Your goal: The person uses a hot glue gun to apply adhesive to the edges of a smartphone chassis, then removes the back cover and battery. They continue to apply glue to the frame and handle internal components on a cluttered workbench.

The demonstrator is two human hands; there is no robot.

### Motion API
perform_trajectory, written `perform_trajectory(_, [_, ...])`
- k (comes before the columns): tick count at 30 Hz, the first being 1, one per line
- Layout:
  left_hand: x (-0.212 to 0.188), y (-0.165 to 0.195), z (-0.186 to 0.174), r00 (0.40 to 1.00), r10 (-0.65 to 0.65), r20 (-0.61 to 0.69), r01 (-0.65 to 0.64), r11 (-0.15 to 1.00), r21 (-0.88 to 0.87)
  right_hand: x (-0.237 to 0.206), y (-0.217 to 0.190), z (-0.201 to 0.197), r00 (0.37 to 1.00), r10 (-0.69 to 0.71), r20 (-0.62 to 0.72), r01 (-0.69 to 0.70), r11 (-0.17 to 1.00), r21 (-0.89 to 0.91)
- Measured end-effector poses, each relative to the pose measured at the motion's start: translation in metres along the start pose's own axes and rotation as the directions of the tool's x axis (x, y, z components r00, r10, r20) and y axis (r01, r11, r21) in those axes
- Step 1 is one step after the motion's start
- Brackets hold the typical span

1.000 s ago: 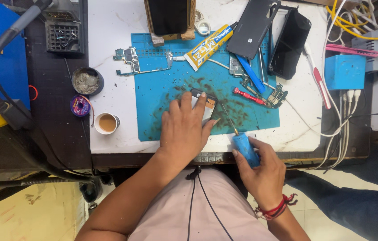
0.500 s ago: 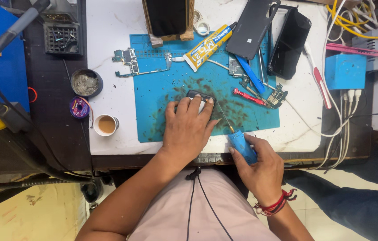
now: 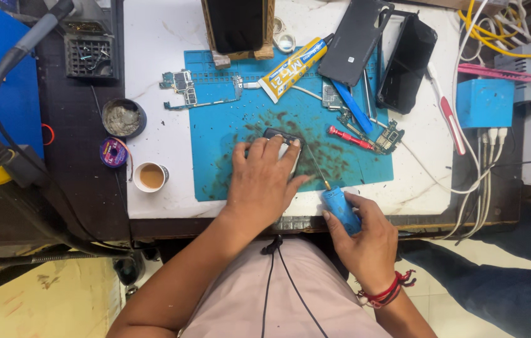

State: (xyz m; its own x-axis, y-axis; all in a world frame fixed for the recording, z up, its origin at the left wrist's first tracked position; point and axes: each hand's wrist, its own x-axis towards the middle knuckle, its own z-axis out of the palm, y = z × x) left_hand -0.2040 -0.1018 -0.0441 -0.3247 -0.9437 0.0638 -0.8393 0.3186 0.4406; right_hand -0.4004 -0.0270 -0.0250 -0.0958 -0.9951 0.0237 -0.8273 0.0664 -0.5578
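While L hand [image 3: 264, 181] presses small part [image 3: 283, 139], R hand [image 3: 366, 241] grips screwdriver [image 3: 339, 206] (cup [image 3: 151, 176] holds tea).

At the frame's centre the left hand [image 3: 264, 181] lies flat on a small dark part [image 3: 283, 136], pinning it to the stained blue mat [image 3: 228, 119]. At lower right the right hand [image 3: 366, 241] grips a blue-handled screwdriver [image 3: 339, 208], its thin shaft slanting up-left to what looks like the part's edge. A yellow glue tube [image 3: 292, 67] lies above, and a small cup [image 3: 150, 176] sits left of the mat.
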Motion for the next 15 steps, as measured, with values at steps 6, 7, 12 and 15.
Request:
perform_trajectory(6, [0.011, -0.022, -0.041, 0.922, 0.199, 0.333, -0.193, 0.980, -0.051, 0.001, 0.013, 0.000, 0.989, 0.146, 0.019, -0.147, 0.973, 0.177])
perform_trajectory(7, [0.012, -0.023, -0.045, 0.882, 0.199, 0.428, -0.187, 0.980, -0.070, 0.001, 0.014, -0.001, 0.988, 0.151, 0.020, -0.152, 0.971, 0.186])
perform_trajectory(12, [0.012, -0.021, -0.046, 0.870, 0.186, 0.457, -0.196, 0.980, -0.026, 0.002, 0.020, -0.004, 0.995, 0.104, -0.004, -0.100, 0.966, 0.237])
perform_trajectory(15, [0.008, -0.013, -0.035, 0.941, 0.084, 0.328, -0.071, 0.996, -0.051, 0.002, 0.025, -0.007, 0.994, 0.109, 0.008, -0.108, 0.958, 0.266])
